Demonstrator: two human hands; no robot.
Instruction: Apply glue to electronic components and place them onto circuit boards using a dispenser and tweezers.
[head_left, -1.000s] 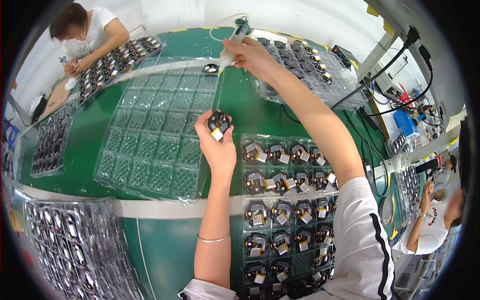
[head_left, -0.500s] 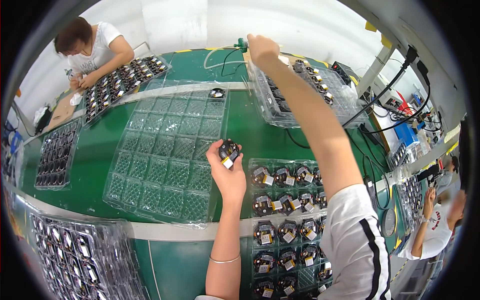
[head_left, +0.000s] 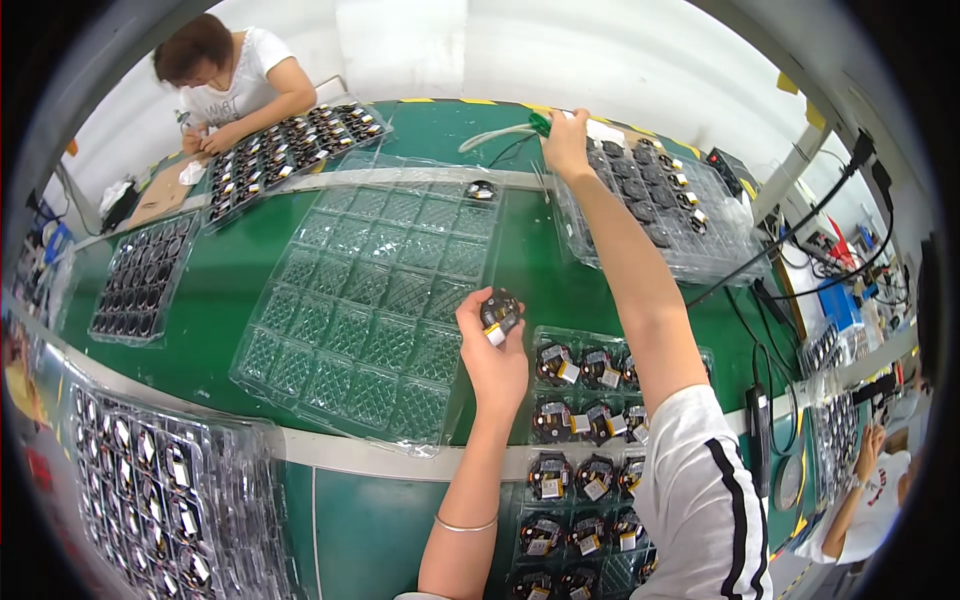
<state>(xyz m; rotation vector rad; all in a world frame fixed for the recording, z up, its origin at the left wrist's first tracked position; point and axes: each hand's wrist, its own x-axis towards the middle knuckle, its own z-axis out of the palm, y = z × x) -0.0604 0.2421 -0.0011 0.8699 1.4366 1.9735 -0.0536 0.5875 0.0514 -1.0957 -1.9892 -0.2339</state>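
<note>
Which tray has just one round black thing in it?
The clear tray in the middle: one black part sits in its far right corner; the other trays hold many.
</note>
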